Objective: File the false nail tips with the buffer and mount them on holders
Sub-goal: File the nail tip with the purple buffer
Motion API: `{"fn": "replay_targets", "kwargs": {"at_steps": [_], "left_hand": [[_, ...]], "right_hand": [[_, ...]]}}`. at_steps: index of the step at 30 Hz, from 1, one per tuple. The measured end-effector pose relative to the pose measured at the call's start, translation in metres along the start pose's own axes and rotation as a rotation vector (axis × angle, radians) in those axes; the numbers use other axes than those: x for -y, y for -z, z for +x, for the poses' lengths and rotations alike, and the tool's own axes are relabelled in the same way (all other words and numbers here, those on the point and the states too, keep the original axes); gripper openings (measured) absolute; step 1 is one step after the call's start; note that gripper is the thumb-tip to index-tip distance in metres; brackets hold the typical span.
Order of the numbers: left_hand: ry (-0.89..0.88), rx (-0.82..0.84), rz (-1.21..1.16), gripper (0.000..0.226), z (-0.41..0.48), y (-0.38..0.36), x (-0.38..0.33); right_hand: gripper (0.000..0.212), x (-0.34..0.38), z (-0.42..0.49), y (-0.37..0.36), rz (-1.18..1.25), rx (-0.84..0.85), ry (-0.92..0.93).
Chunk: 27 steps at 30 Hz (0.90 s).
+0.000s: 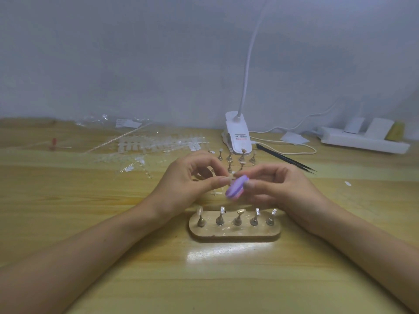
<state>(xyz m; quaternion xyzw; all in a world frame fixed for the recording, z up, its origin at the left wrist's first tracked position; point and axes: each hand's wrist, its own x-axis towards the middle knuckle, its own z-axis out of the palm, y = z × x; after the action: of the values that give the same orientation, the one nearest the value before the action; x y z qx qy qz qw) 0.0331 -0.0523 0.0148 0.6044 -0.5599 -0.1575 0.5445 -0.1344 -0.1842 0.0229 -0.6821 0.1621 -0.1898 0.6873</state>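
Wooden table, five holders on one stand, left grip pinching nail tip, right grip holding buffer

Open table lies to the left and nearest the person; the wooden base carrying five holders blocks the centre, with loose holders, lamp clamp and tweezers crowding behind it.

I am looking at a pale wooden bench running back to a grey-white wall. A white clip lamp is sitting at the far edge, its neck bending up out of view. Black tweezers are lying just right of it, with a white cable looping nearby. A white power strip is resting far right, and something small and red is lying far left.
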Motion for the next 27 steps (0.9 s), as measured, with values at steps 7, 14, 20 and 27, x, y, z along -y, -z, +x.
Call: {"fn": "replay_targets", "kwargs": {"at_steps": [7,14,20,27], "left_hand": [[-0.007,-0.022,-0.005,0.014,-0.0002,-0.0007,-0.0008],[0.001,-0.033,0.009,0.019,-0.0007,-0.0002,-0.0016],[0.014,-0.014,0.032,0.018,-0.0012,-0.0002,-0.0011],[-0.004,-0.006,0.046,0.018,-0.0009,-0.0006,-0.0001]], "right_hand": [[0.029,-0.0006,0.0018,-0.0003,-0.046,0.017,-0.011],[0.028,-0.0026,0.0026,-0.0025,-0.08,0.027,0.007],[0.03,-0.003,0.0071,0.0029,0.022,-0.072,0.008],[0.026,-0.0044,0.0035,-0.001,-0.031,0.017,0.017]]}}
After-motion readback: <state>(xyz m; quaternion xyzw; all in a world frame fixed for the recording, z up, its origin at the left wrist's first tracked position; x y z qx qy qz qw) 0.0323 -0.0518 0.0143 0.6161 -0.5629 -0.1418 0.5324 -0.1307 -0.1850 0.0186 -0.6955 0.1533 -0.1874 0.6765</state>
